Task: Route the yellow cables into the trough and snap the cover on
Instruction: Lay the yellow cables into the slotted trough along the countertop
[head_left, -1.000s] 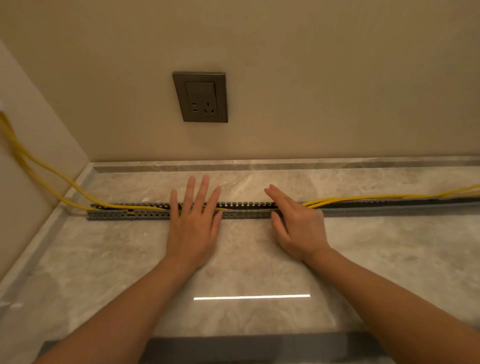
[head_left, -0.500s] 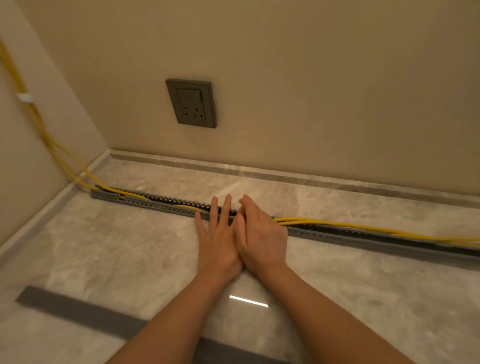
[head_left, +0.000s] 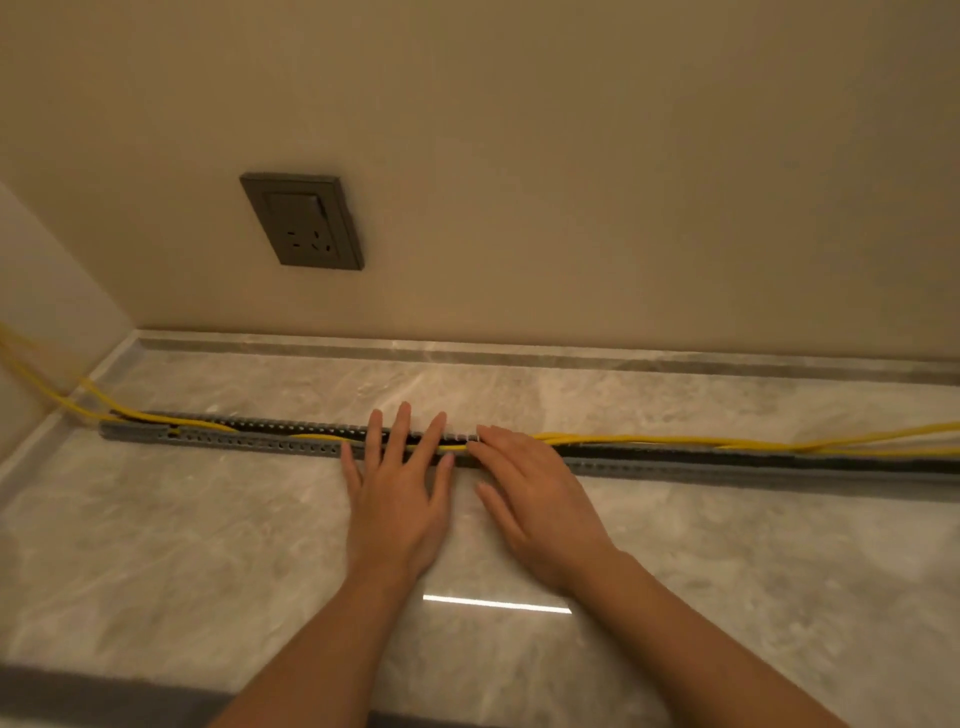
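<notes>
Pressing down with flat palms is how the yellow cables (head_left: 675, 441) are being seated, and the main hazard lies to the right, where the bundle rides on top of the trough (head_left: 249, 441) rim rather than inside it; if the cover were snapped on there, the strands could be pinched against the slotted wall. A springy strand could also lift out again once pressure is released, since nothing is seen retaining it. The left hand (head_left: 397, 506) is laid open, fingers spread across the channel, with nothing gripped. The right hand (head_left: 537, 506) is likewise flat and open, its fingertips resting on the cables at the trough edge, nothing clasped. Left of the hands, the cables are seen lying within the grey channel, then leaving its end toward the corner wall. A dark grey strip (head_left: 104, 696), judged to be the cover, lies on the marble floor (head_left: 156, 545) well apart from the trough.
</notes>
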